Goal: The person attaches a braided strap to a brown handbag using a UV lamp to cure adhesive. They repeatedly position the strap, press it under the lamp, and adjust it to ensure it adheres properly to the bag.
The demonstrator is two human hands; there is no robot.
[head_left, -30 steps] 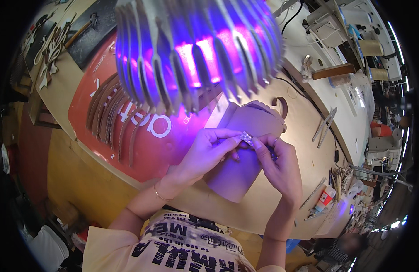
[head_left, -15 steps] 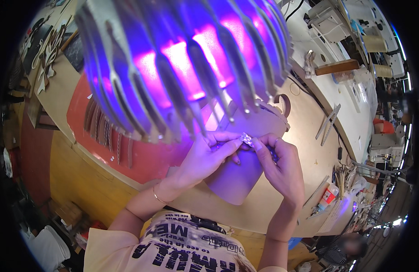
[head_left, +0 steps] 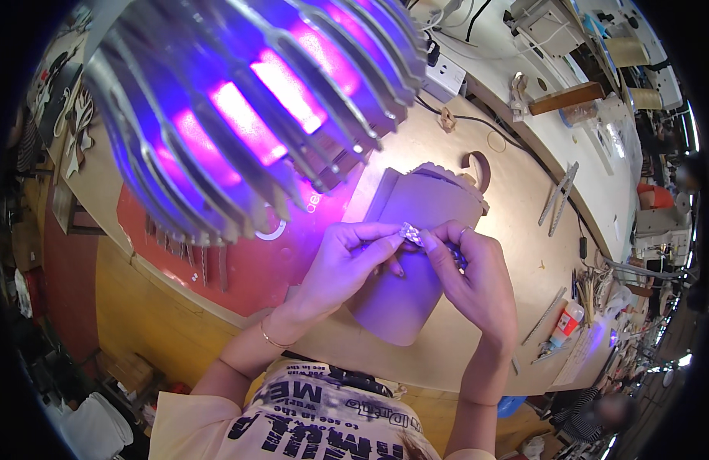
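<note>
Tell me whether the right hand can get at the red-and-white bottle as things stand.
Probably yes: only a thin, flat strip seems to lie between the right hand and the bottle. The fingers pinch a shiny braided piece, so they'd likely need to let go first.

Lamp [head_left: 254, 115]: blown-out violet-pink glare
Red mat [head_left: 254, 274] below lamp: purple tint
Tabletop [head_left: 523, 253] right of lamp: bright, warm
Shiny strip [head_left: 410, 234] below lamp: glinting
Picture rim beyond lamp: black, lines bowed

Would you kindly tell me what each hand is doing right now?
Left hand: closed, pinching a shiny braided strip.
Right hand: closed, pinching the same shiny braided strip.
</note>
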